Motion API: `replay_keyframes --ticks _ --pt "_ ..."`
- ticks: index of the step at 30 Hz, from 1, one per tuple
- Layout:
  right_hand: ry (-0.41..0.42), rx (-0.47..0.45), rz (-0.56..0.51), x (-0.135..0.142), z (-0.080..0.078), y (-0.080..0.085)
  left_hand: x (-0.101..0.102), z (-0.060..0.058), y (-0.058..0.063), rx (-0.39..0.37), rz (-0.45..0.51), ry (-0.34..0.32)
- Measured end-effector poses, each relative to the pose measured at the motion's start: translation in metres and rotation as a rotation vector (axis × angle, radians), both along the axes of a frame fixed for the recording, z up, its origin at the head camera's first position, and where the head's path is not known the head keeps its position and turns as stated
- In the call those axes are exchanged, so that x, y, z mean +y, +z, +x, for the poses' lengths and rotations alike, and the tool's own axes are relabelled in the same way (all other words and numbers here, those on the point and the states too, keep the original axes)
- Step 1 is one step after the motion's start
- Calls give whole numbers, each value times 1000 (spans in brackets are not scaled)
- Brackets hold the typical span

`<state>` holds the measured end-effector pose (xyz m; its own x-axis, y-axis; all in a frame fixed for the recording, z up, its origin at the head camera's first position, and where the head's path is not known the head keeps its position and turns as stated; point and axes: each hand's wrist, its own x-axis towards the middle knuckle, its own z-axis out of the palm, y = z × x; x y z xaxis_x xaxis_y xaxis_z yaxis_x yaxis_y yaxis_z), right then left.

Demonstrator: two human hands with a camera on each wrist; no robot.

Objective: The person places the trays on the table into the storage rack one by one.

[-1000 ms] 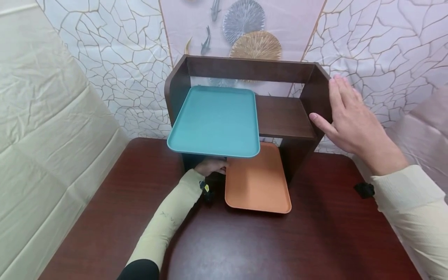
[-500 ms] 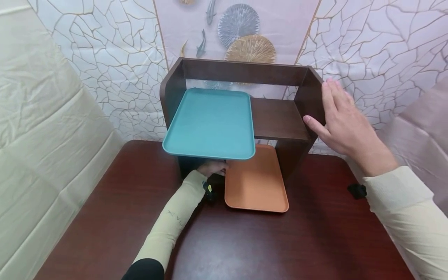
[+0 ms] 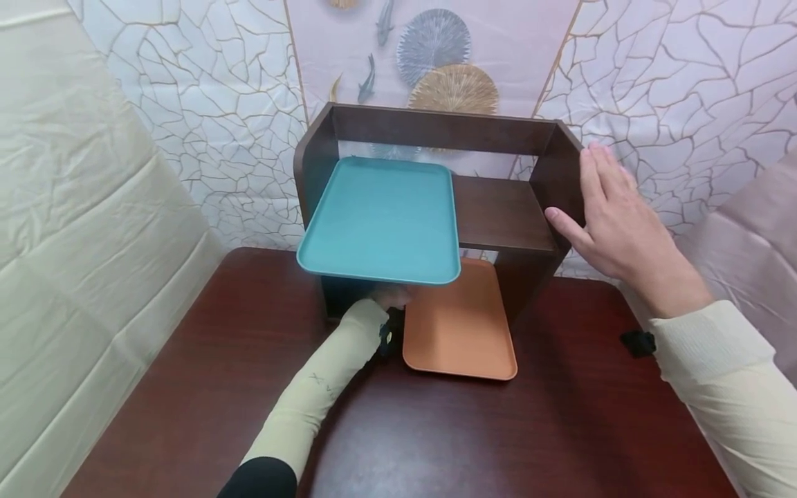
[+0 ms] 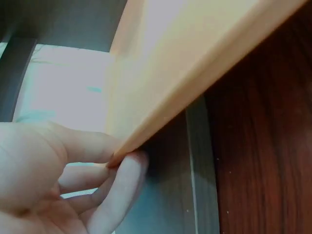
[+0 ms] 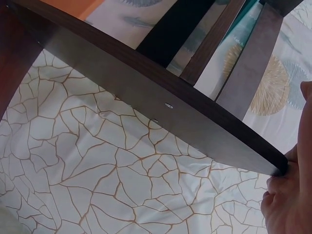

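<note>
A brown two-level shelf rack stands on the table. A teal tray lies on its upper shelf, its near end jutting out past the front. Below, an orange tray sits in the lower level, partly sticking out. My left hand reaches under the teal tray. In the left wrist view, thumb and fingers pinch the edge of the orange tray, which looks tilted there. My right hand rests with straight fingers against the rack's right side panel, near its top corner in the right wrist view.
The dark red-brown table spreads in front of the rack. Behind it hangs a cracked-pattern cloth with fish and round motifs. A pale cloth drapes at the left side.
My left hand has shifted a little to the right along the orange tray's edge, further under the teal tray. The right hand keeps its place at the panel. Both trays look nearly unmoved.
</note>
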<state>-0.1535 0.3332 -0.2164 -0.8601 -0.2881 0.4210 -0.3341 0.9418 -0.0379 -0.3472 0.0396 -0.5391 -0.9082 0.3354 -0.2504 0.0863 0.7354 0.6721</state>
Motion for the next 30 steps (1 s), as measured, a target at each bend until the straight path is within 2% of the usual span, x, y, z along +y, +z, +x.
replay_keyframes --ticks 1,4,5,7,8,10,11,12,14,16,21,26,30 --pt "1 0 -1 0 -1 0 3 3 3 39 -34 22" --pt "-2 -2 -5 3 -2 0 7 9 5 141 -43 43" --pt "-2 -2 -7 4 -2 0 7 7 -5 211 -13 38" --pt "-7 -10 -10 6 -3 0 8 23 14 218 4 53" --pt "-8 -15 -11 7 -3 1 7 27 19 212 32 40" --pt "-8 -33 -11 9 -4 3 7 44 39 210 46 28" --pt "-9 -46 -10 9 -5 4 5 51 47 204 48 8" --pt "-8 -61 -8 10 -5 6 4 61 64 152 53 -8" --pt "-7 -96 -12 11 -6 9 -1 73 78 149 56 -63" --pt "-5 -128 -25 12 -7 12 -6 80 87 132 55 -125" --pt "0 -172 -70 15 -7 20 -26 96 96 164 -45 -236" --pt "-27 -192 -65 23 -1 22 -59 119 109 186 -232 -238" --pt "-68 -187 -66 32 5 20 -89 134 120 259 -348 -247"
